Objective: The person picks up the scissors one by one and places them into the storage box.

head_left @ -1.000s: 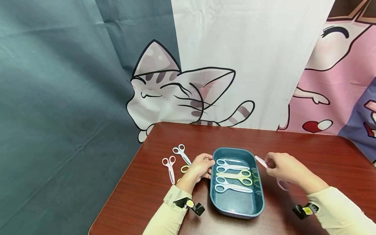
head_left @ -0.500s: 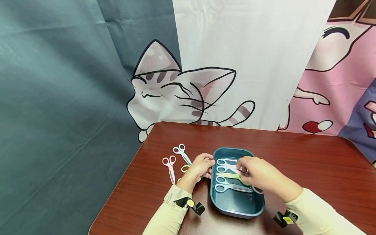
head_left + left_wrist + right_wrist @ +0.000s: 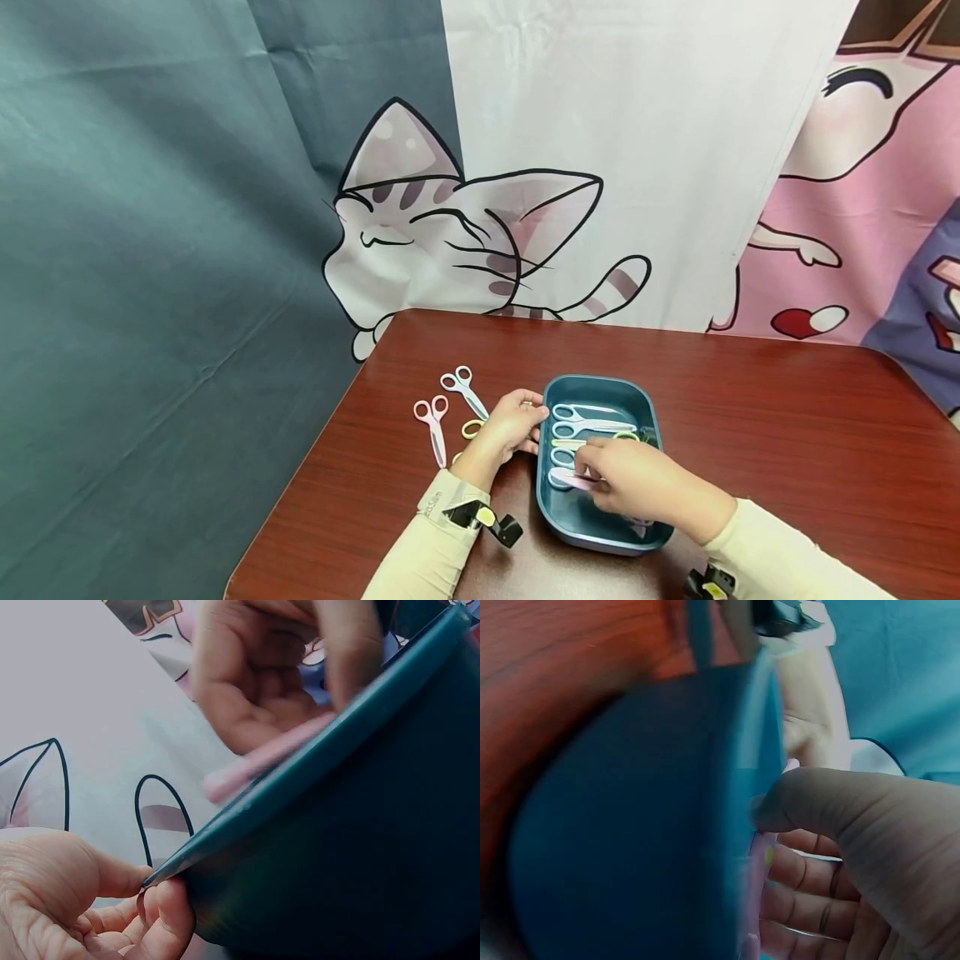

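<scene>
A dark teal tray stands on the table, and my left hand pinches its left rim between thumb and fingers; the left wrist view shows this grip close up. My right hand holds pink scissors low over the near half of the tray, their blade pointing left and one handle loop partly showing below the hand. Thumb and fingers close on the pink scissors in the right wrist view. Inside the tray lie light-blue scissors and yellow-green scissors, partly hidden behind the right hand.
Left of the tray, pink scissors and light-blue scissors lie on the reddish-brown table. Yellow handle loops show beside the left forearm. A printed cloth hangs behind the table.
My right hand has carried the pink scissors leftward from outside the tray's right side to over it, then down toward its near end. My left hand has stayed on the rim.
</scene>
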Demonstrator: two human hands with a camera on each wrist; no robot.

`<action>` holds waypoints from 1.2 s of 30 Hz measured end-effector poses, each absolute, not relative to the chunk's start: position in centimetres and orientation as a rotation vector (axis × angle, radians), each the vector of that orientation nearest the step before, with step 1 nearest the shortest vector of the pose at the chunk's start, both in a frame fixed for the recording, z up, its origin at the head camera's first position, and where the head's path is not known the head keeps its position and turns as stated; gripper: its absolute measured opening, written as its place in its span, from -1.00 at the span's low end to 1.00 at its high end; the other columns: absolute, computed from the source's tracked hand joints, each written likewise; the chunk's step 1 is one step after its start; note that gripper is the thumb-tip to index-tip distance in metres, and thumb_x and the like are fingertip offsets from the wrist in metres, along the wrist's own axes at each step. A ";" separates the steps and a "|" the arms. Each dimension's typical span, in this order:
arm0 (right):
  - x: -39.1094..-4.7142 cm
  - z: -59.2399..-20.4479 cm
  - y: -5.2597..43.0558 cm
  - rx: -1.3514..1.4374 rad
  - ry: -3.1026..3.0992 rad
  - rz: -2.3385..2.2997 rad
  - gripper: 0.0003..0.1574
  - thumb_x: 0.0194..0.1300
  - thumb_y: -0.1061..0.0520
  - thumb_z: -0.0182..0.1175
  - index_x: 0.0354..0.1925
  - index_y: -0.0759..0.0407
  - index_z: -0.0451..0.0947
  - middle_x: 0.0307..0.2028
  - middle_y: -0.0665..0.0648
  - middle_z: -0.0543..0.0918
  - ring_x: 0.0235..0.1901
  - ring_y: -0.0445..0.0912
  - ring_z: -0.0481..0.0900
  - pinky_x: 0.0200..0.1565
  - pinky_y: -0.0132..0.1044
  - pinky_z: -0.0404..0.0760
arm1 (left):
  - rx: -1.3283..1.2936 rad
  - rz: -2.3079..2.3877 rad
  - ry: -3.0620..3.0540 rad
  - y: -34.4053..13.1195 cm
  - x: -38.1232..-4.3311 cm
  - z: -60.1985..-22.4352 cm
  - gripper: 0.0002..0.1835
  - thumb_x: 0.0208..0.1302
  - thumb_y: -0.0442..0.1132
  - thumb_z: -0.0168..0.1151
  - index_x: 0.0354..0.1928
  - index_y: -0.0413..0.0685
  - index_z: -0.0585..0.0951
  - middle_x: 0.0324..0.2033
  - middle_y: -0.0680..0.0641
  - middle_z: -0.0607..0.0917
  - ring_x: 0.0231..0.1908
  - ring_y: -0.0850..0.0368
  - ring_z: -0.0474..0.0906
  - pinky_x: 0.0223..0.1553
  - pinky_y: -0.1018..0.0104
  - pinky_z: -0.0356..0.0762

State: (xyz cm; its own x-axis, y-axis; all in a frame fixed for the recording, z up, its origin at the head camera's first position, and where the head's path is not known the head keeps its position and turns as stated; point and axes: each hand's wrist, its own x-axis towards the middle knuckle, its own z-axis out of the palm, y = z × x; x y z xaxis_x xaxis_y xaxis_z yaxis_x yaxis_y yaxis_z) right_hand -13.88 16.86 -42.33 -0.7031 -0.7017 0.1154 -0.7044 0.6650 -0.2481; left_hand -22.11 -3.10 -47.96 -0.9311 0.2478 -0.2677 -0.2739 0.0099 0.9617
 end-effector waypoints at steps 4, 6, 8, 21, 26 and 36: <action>-13.6 -43.7 16.7 1.272 -2.828 0.385 -0.68 -0.02 0.17 0.47 -0.38 -0.04 0.50 -0.46 -0.22 0.36 -0.55 -0.37 0.29 -0.50 -0.44 0.36 | -0.031 1.987 1.927 -3.1 -22.2 -47.9 -0.69 0.39 -0.40 0.16 0.13 -0.32 0.46 -0.29 -0.23 0.61 -0.67 0.20 0.42 -0.73 0.40 0.49; -13.4 -44.2 16.7 1.290 -2.811 0.353 -0.67 -0.05 0.16 0.48 -0.40 -0.05 0.48 -0.47 -0.23 0.34 -0.56 -0.36 0.28 -0.51 -0.42 0.36 | -0.033 1.983 1.926 -3.1 -22.2 -47.8 -0.68 0.40 -0.39 0.16 0.14 -0.31 0.46 -0.29 -0.21 0.61 -0.66 0.20 0.42 -0.73 0.40 0.49; -13.3 -44.7 16.6 1.295 -2.809 0.326 -0.65 -0.07 0.16 0.48 -0.42 -0.06 0.46 -0.48 -0.23 0.32 -0.56 -0.35 0.27 -0.52 -0.40 0.35 | -0.038 1.980 1.927 -3.1 -22.2 -47.8 -0.68 0.40 -0.39 0.17 0.15 -0.30 0.46 -0.30 -0.19 0.62 -0.66 0.20 0.42 -0.73 0.40 0.49; -13.4 -46.7 16.5 1.260 -2.858 0.247 -0.67 -0.01 0.16 0.47 -0.42 -0.06 0.46 -0.47 -0.18 0.38 -0.57 -0.30 0.36 -0.54 -0.31 0.44 | -0.025 1.966 1.938 -3.1 -22.2 -47.9 -0.68 0.41 -0.38 0.16 0.15 -0.30 0.45 -0.30 -0.17 0.60 -0.65 0.22 0.41 -0.72 0.41 0.48; -13.4 -46.7 16.5 1.257 -2.851 0.249 -0.67 -0.01 0.16 0.48 -0.43 -0.06 0.46 -0.47 -0.17 0.39 -0.56 -0.30 0.38 -0.54 -0.31 0.44 | -0.035 1.974 1.930 -3.1 -22.3 -47.8 -0.69 0.41 -0.38 0.16 0.15 -0.30 0.46 -0.28 -0.19 0.60 -0.65 0.21 0.42 -0.72 0.41 0.48; -13.4 -46.6 16.6 1.241 -2.861 0.276 -0.71 0.03 0.13 0.50 -0.42 -0.07 0.52 -0.45 -0.18 0.44 -0.51 -0.31 0.44 -0.49 -0.31 0.49 | -0.037 1.985 1.915 -3.1 -22.3 -48.0 -0.69 0.40 -0.40 0.16 0.13 -0.31 0.46 -0.27 -0.22 0.61 -0.65 0.19 0.43 -0.73 0.40 0.49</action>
